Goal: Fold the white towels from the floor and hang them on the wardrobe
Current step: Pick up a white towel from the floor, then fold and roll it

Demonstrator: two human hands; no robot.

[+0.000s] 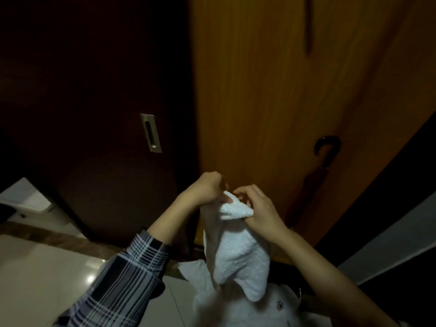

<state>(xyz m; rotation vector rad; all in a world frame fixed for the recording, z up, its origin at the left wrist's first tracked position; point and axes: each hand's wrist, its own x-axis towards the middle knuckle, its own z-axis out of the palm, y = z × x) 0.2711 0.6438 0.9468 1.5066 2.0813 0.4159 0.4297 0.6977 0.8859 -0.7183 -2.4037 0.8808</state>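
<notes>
A white towel (238,251) hangs down in front of me, held up by its top edge. My left hand (207,188) grips the towel's upper left corner with curled fingers. My right hand (257,206) pinches the folded top edge at the right, thumb and fingers closed on the cloth. Both hands are close together just in front of the orange-brown wardrobe door (271,95). More white cloth (264,305) with a small dark emblem lies below the hanging towel on the floor.
A dark sliding door (94,90) with a recessed metal handle (151,132) stands to the left. A dark umbrella (318,166) with a curved handle leans against the wardrobe on the right. Glossy light floor tiles (47,274) lie at lower left.
</notes>
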